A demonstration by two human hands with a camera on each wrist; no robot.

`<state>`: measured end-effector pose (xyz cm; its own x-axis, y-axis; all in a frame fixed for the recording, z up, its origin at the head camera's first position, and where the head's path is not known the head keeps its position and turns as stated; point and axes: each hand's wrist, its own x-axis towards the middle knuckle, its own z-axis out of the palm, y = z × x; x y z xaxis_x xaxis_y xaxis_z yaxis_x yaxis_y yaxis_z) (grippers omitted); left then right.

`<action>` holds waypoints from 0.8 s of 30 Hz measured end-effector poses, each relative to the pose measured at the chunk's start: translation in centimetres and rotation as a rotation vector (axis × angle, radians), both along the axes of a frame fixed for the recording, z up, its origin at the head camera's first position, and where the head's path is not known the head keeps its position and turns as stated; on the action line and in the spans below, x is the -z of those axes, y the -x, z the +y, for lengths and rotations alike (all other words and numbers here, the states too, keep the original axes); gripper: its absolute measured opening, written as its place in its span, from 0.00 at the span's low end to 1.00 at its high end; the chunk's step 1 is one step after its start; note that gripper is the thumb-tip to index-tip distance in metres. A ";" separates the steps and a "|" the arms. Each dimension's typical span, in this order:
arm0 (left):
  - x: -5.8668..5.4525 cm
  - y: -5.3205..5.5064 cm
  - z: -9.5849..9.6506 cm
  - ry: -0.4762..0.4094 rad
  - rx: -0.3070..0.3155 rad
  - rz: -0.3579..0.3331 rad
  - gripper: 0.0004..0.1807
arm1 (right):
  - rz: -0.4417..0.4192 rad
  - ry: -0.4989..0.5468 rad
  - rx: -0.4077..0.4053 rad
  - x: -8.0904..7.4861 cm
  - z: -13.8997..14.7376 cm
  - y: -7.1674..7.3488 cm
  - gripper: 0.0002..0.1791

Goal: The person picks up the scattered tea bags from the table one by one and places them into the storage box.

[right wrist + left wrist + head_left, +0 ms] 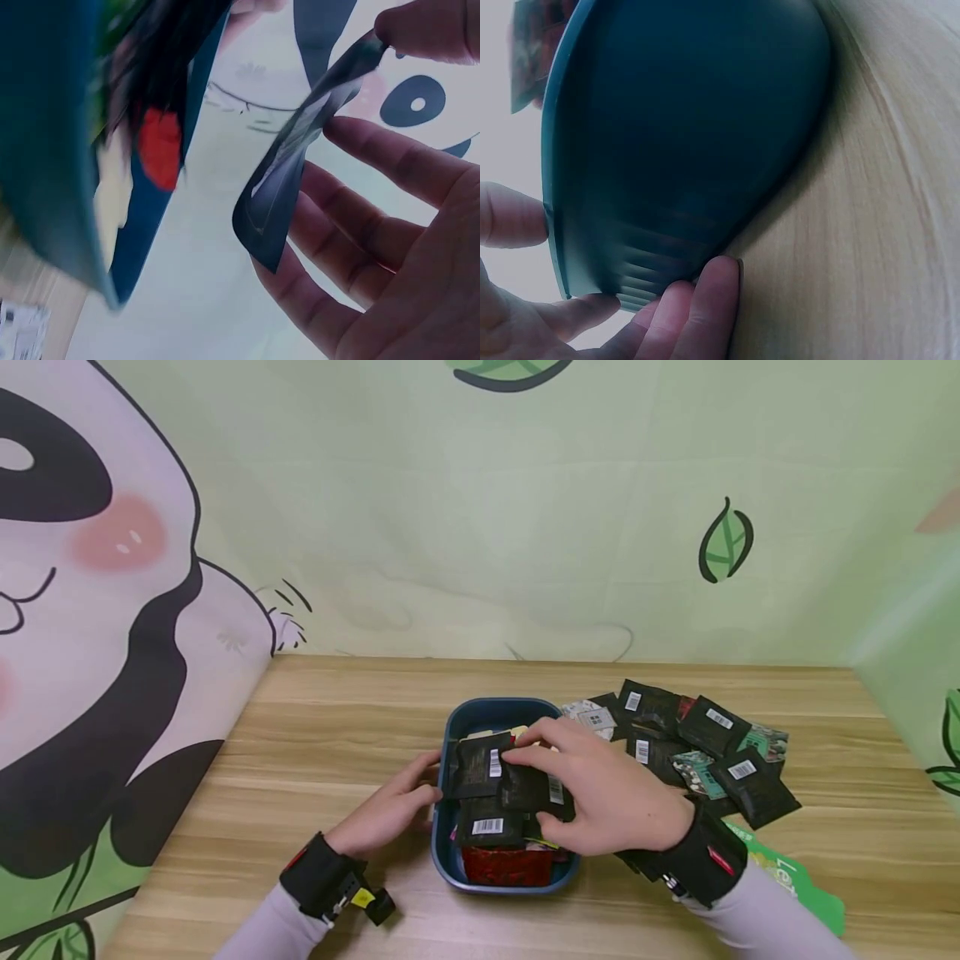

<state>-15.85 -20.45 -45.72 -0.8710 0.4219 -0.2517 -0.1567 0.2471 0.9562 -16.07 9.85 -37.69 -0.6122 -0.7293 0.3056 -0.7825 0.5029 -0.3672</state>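
Observation:
A dark blue plastic bin (495,713) stands on the table with flat black sachets (489,820) bearing white barcode labels inside it. A red packet (506,867) lies at its near end. My left hand (390,806) rests against the bin's left outer side; in the left wrist view the thumb touches the rim and the fingers (714,300) lie along the wall, low near the tabletop. Over the bin, my right hand (600,789) pinches a black sachet (289,169) between thumb and fingers, above the others. The right wrist view shows it edge-on beside the bin.
Right of the bin lies a loose pile of sachets, mostly black (714,727), some patterned (699,774). A green printed packet (813,893) lies partly behind my right forearm. The wooden table (337,710) ends at a printed fabric backdrop (450,568).

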 end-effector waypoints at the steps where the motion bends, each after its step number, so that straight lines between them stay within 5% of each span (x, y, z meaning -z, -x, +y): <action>1: 0.0 0.0 0.0 -0.001 0.005 0.004 0.34 | 0.001 0.000 -0.010 0.0 -0.4 0.0 0.33; 6: -0.1 0.0 0.0 -0.001 0.020 0.014 0.33 | -0.002 0.016 -0.068 -0.1 -2.0 0.2 0.34; 11: -0.1 0.0 0.1 -0.008 0.018 0.002 0.33 | -0.046 -0.078 -0.064 0.4 -2.0 0.0 0.45; 15: 0.0 0.0 0.1 -0.008 0.015 0.002 0.33 | -0.089 -0.124 -0.034 1.1 -1.0 -0.3 0.53; 24: 0.0 0.0 0.1 -0.018 0.016 0.016 0.34 | -0.080 -0.142 0.056 2.1 3.3 -0.8 0.55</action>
